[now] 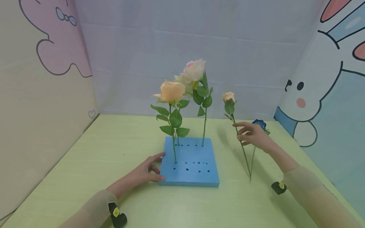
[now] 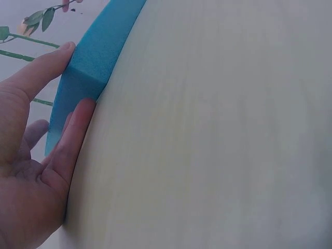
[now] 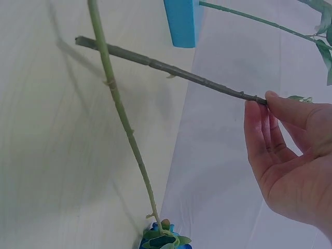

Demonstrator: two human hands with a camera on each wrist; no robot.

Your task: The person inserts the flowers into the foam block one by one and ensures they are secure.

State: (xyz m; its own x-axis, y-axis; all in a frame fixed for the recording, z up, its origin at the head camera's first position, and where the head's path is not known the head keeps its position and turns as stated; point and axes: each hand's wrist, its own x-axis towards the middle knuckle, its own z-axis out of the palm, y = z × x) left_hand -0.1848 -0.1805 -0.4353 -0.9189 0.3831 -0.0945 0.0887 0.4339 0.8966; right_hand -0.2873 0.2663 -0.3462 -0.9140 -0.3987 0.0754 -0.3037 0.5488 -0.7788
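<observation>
Against the blue board (image 1: 188,155) rests the left hand (image 1: 146,170), spread — the right hand (image 1: 254,136) pinches a rose stem (image 3: 175,71).

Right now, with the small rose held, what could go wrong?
The stem of the small peach rose crosses that of the blue flower in the right wrist view; moving one might drag the other. The right hand pinches the rose well above its lower end, so that end could wobble. The left hand touches only the left edge of the blue perforated board, which might shift.
</observation>
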